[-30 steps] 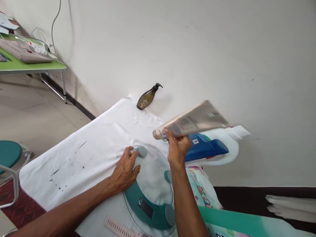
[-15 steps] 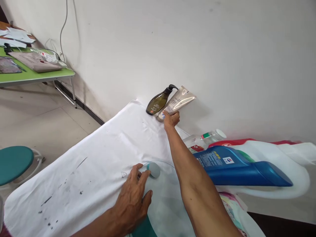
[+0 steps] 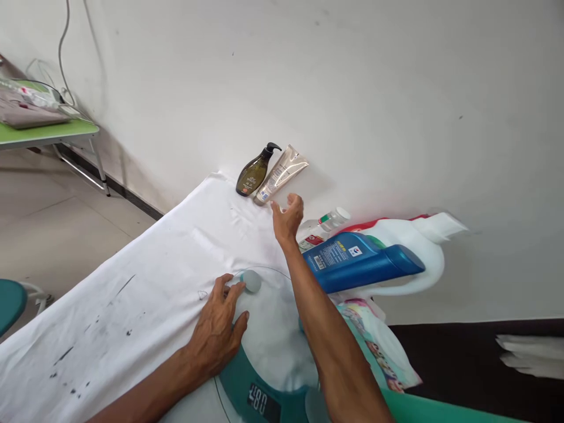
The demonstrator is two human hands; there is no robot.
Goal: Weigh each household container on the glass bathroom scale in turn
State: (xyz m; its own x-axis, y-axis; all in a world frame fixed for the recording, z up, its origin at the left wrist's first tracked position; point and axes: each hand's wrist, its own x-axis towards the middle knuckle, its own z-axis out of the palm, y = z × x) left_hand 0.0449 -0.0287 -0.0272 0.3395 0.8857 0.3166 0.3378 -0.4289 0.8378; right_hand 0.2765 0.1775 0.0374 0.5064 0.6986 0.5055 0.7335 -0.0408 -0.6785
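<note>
A clear round digital scale (image 3: 272, 317) with a teal band and a lit display lies on the white-covered table. My left hand (image 3: 220, 326) rests at its left rim, fingers spread, fingertips beside a round grey pad. Farther off, my right hand (image 3: 288, 218) is just right of a beige squeeze tube (image 3: 282, 175), apart from it, with the thumb away from loosely curled fingers and nothing visible in them. The tube stands cap down, tilted, beside a dark green pump bottle (image 3: 252, 176). Part of the scale is hidden under my right forearm.
Right of my forearm are a blue bottle (image 3: 352, 261), a white jug (image 3: 434, 258), a clear bottle with a white cap (image 3: 335, 218) and a printed packet (image 3: 374, 341). A wall (image 3: 374, 106) runs behind. A teal stool (image 3: 11, 302) and a green table (image 3: 48, 132) are at left.
My right hand has let go of the beige tube and drawn back to its right. The tube stays beside the pump bottle. The view has shifted, bringing the scale's display into sight.
</note>
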